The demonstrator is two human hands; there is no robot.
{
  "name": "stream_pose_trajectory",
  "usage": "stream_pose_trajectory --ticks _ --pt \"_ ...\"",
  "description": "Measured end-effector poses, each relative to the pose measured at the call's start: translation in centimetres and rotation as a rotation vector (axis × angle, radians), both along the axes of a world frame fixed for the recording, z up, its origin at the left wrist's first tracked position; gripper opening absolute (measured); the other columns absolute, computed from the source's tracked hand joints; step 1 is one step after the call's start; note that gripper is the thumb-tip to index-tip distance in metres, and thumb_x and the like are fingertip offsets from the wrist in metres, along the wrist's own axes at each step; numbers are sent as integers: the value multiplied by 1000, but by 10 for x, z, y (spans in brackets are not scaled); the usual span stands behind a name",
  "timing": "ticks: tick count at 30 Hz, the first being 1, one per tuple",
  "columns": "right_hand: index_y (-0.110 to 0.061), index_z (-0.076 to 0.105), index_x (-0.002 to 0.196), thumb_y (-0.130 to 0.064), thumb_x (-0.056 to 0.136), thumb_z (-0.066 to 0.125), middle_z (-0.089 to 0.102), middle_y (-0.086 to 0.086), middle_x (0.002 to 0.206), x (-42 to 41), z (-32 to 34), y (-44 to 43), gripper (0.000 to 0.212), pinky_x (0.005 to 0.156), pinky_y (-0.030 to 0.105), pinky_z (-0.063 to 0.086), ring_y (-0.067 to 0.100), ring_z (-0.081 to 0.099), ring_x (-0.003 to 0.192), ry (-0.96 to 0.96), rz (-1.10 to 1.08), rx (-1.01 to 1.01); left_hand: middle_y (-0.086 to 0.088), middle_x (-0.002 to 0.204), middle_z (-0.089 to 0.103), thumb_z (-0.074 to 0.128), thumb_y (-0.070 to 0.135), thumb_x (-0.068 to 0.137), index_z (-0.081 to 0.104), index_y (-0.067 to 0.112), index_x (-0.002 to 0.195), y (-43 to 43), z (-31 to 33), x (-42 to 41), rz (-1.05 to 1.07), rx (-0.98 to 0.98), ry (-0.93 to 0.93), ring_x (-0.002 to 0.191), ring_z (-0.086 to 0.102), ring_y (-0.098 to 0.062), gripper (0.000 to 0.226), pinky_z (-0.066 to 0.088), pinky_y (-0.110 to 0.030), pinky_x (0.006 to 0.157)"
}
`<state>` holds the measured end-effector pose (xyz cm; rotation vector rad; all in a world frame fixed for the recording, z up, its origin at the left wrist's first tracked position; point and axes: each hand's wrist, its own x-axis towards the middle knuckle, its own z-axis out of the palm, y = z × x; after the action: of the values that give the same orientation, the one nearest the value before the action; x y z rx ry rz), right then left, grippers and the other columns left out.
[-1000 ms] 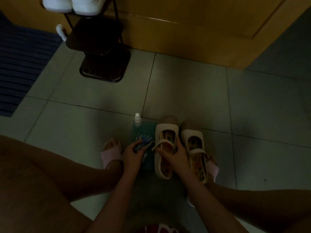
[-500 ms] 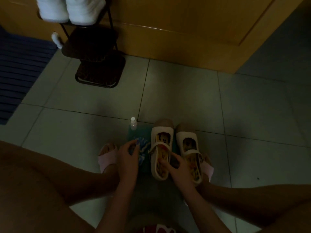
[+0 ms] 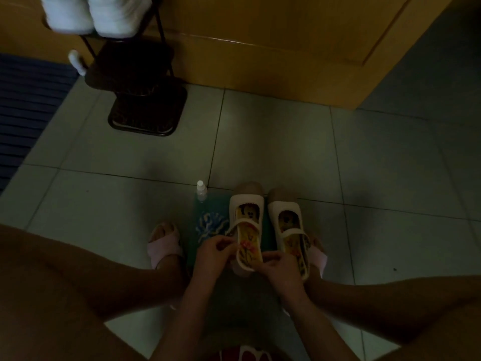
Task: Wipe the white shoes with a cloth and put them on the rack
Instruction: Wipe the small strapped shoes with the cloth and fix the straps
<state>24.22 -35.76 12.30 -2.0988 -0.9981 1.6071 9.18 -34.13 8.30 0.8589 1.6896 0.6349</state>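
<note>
We crouch over two white shoes standing side by side on a green mat (image 3: 209, 204) on the tiled floor (image 3: 273, 142). Our left hand (image 3: 214, 254) has its grip clamped on the left rim of the white shoe (image 3: 246, 207), and our right hand (image 3: 279, 267) has its grip curled round the heel. The other white shoe (image 3: 285, 208) stands just beside it. The blue-and-white cloth (image 3: 210, 225) lies on the mat, near a small bottle (image 3: 201, 190). The dark rack (image 3: 145, 108) stands well apart by the door.

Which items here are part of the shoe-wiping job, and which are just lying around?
In use: held white shoe, gripped by left hand and right hand; second white shoe; blue-and-white cloth; rack.
Lying about: small bottle; blue mat; pink slippers, worn; white pair on the rack's top.
</note>
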Motion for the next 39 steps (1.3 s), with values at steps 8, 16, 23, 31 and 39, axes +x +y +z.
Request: stream_pose_trajectory --ticks 8,16,23,31,39 --pt "-14 59 102 -16 78 74 68 5 91 -2 -11 4 28 63 19 48 12 65 80 -119 -13 110 -2 88 63 69 19 81 65 10 94 -8 -8 9 22 -7 144 77 56 -8 16 39 -6 55" --pt "-14 62 105 -14 84 67 66 -1 87 -1 -14 3 22 60 14 43 6 62 78 -203 -19 221 -5 94 66 68 21 82 64 10 97 -12 -12 11 1 -57 153 82 60 -13 19 49 -25 68" --pt "-16 57 120 -12 89 59 67 3 105 -6 -12 -1 31 59 8 34 10 60 90 -374 86 290 -5 89 67 77 28 72 60 20 79 -7 -11 13 42 -152 98 84 66 -20 21 56 -37 80" --pt "-18 62 101 -17 85 65 65 -3 93 -13 -14 -1 17 65 18 42 8 57 83 -437 99 284 -6 88 67 69 24 80 61 14 82 -7 -10 19 4 -155 140 79 60 -13 13 45 -24 65" --pt "-25 63 86 -23 80 67 62 -5 92 -17 -19 6 7 88 34 42 15 50 99 -632 255 367 -4 88 63 64 17 84 64 9 91 -8 -10 18 -18 -105 164 81 56 -12 10 40 -21 64"
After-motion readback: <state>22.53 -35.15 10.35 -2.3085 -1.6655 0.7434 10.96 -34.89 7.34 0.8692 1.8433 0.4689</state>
